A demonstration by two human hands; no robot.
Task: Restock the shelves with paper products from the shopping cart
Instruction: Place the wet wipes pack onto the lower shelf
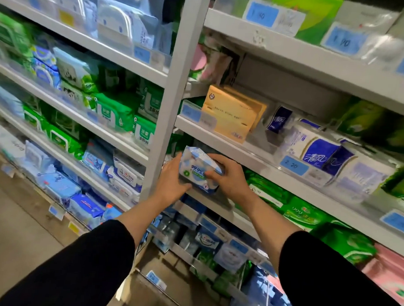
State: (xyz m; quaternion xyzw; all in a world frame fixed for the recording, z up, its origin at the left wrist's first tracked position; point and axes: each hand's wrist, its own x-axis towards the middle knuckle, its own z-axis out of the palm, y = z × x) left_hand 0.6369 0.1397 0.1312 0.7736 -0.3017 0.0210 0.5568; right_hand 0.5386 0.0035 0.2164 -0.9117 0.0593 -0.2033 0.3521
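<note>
The big shelves (pixel 253 154) are already quite full, so much of the job looks done. But the shopping cart is out of sight, so I cannot tell how much is left. Right now one pack of wipes (pixel 199 170) is going in at the front edge of a middle shelf, just right of the white post (pixel 175 94). It is not all the way in yet. The left hand (pixel 172 178) holds its left side and the right hand (pixel 227 174) grips its right side, fingers curled on top. Green packs (pixel 269 194) sit just to the right, so the space is tight. Yellow boxes (pixel 230 112) sit on the shelf above. A small price tag (pixel 294 165) hangs nearby.
</note>
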